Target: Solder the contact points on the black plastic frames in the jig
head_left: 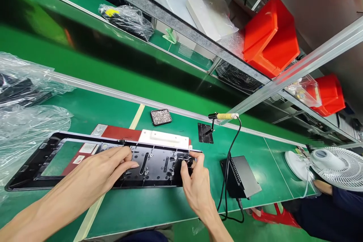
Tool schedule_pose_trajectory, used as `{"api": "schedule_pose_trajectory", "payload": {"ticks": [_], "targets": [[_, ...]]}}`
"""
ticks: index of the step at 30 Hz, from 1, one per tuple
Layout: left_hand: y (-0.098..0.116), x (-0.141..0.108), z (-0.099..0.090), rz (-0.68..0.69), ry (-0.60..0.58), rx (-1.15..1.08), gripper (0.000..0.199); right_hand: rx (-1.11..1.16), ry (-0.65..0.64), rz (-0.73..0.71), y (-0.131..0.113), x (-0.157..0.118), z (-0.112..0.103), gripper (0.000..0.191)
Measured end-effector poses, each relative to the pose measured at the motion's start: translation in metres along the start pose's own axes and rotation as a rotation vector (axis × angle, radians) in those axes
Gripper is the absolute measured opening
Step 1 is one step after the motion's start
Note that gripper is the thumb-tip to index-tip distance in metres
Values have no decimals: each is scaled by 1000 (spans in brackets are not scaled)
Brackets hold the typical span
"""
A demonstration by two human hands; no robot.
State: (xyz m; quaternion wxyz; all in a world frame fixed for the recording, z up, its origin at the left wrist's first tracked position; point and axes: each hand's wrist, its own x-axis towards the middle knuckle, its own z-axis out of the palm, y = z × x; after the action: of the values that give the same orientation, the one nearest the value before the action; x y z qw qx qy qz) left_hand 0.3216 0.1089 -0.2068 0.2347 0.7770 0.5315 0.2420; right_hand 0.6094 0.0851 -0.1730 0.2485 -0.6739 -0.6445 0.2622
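A long black plastic housing [159, 166] with a rectangular opening at its left end lies across the green bench. My left hand [113, 162] is over the housing's middle, thumb and fingers brought close together; whatever may be between them is hidden. At the right end, my right hand [195, 176] pinches a small black part [187, 160] against the housing. Behind and partly under the housing are a reddish-brown board [120, 133] and a white block [164, 138].
A tray of small metal pieces [161, 117] sits behind the housing. To the right are a tool on a stand [224, 116], its cable, a laptop [246, 176] and a fan [337, 166]. Plastic-wrapped parts [25, 87] lie left. A person's arm shows far right.
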Motion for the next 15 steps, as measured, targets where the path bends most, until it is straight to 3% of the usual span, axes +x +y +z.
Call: {"api": "schedule_pose_trajectory", "payload": {"ticks": [15], "targets": [[13,4,-12,-50,-74,13,36,12,-13,38,3,6,1,36]]}}
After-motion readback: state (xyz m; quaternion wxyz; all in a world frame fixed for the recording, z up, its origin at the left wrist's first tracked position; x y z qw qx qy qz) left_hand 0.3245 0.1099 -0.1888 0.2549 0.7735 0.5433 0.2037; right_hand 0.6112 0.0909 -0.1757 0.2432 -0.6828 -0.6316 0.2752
